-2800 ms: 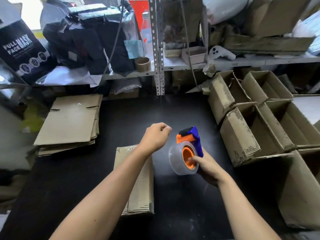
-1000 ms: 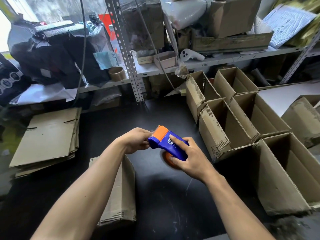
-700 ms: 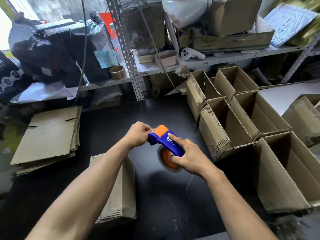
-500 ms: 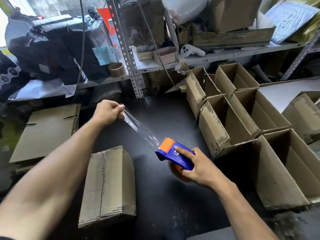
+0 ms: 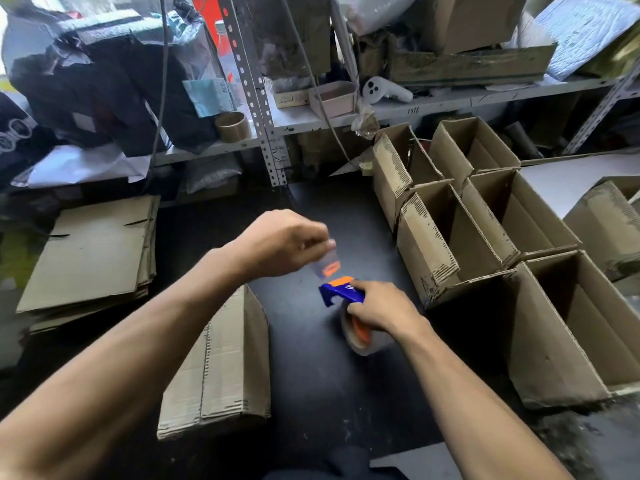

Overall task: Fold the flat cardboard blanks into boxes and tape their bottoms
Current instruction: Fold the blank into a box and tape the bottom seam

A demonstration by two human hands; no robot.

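The black table (image 5: 311, 368) carries flat blanks (image 5: 90, 251), a folded box (image 5: 225, 362), and open boxes (image 5: 485, 237).

The tape dispenser (image 5: 341, 293) is blue with an orange tip and an orange core inside its clear roll. The folded box (image 5: 221, 368) and flat blanks (image 5: 90, 251) are plain brown cardboard. The desk (image 5: 311, 393) is black.

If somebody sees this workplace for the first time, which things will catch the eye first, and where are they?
The blue and orange tape dispenser at the middle of the dark table stands out most, gripped by the right hand, while the left hand pinches a strip of clear tape just above it. Open cardboard boxes crowd the right side, and a stack of flat blanks lies at the left.
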